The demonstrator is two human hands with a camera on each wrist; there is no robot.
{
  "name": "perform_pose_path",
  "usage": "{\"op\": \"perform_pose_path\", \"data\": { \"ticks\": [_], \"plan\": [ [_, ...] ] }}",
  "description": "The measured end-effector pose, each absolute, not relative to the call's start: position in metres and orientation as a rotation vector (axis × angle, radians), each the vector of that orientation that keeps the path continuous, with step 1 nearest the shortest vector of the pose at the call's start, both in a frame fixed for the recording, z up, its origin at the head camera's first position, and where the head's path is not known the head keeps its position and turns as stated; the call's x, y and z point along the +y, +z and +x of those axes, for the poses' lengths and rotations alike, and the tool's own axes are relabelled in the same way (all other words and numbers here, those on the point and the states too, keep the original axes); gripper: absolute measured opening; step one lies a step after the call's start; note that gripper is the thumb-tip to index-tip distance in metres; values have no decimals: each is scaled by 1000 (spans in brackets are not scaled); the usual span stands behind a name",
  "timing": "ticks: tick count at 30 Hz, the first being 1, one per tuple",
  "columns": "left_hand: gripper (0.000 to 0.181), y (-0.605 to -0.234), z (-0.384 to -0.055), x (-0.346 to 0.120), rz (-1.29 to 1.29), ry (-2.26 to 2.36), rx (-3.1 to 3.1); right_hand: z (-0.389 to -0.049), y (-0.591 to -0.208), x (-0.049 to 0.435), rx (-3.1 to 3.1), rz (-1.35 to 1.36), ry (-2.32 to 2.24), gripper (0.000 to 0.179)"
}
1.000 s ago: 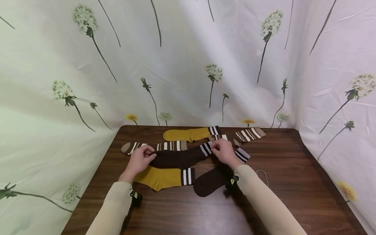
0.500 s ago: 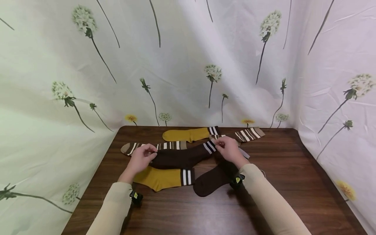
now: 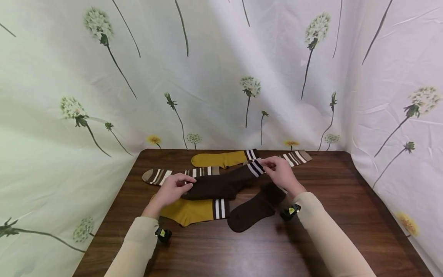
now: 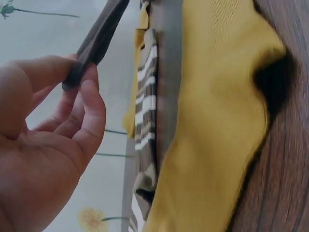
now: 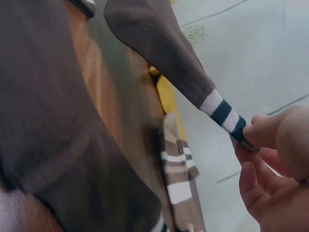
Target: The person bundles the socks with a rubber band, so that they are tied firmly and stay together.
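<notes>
A dark brown sock (image 3: pixel 221 182) with light stripes at its cuff is stretched between both hands, raised over the other socks. My left hand (image 3: pixel 175 188) pinches its toe end between thumb and fingers, as the left wrist view shows up close. At the striped cuff, my right hand (image 3: pixel 281 173) pinches the edge; its thumb and fingertips meet there in the right wrist view. Below lies a second dark brown sock (image 3: pixel 250 211), its cuff partly hidden under the right hand. A mustard sock (image 3: pixel 188 211) with a white-striped dark cuff lies beneath the left hand.
At the table's back lie another mustard sock (image 3: pixel 221 157) and a brown-and-white striped sock (image 3: pixel 299 157). A second striped sock (image 3: pixel 155 176) lies at the left, partly behind the held sock. A dandelion-print cloth (image 3: pixel 214 77) rises behind the wooden table (image 3: pixel 221 254).
Both hands have shifted right with the brown sock, the right hand also lifting slightly. More of the second brown sock's upper part shows, while its striped cuff is now hidden.
</notes>
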State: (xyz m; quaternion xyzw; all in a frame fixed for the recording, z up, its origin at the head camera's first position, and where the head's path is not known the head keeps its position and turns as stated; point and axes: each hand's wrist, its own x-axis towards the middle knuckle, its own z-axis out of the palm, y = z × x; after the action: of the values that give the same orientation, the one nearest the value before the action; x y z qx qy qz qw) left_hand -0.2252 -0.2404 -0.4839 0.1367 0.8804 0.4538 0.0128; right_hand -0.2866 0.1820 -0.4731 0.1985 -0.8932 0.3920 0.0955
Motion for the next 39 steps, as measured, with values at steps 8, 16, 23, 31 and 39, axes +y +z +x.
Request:
{"op": "perform_pose_path", "data": {
  "ticks": [8, 16, 23, 31, 39],
  "plan": [
    [20, -480, -220, -225, 500, 1361, 2689, -287, -465, 205, -2643, 598, 1142, 19],
    [20, -484, -212, -208, 599, 1360, 2682, -289, -458, 228, -2656, 557, 1180, 19],
    [21, -486, -207, -194, 685, 1414, 2555, -289, -453, 242, -2655, 537, 1161, 19],
    [24, -486, -196, -173, 756, 1445, 2486, -292, -451, 252, -2700, 515, 1086, 16],
    [21, -496, -185, -153, 734, 1460, 2514, -294, -455, 262, -2755, 472, 1123, 17]
  ]
}}
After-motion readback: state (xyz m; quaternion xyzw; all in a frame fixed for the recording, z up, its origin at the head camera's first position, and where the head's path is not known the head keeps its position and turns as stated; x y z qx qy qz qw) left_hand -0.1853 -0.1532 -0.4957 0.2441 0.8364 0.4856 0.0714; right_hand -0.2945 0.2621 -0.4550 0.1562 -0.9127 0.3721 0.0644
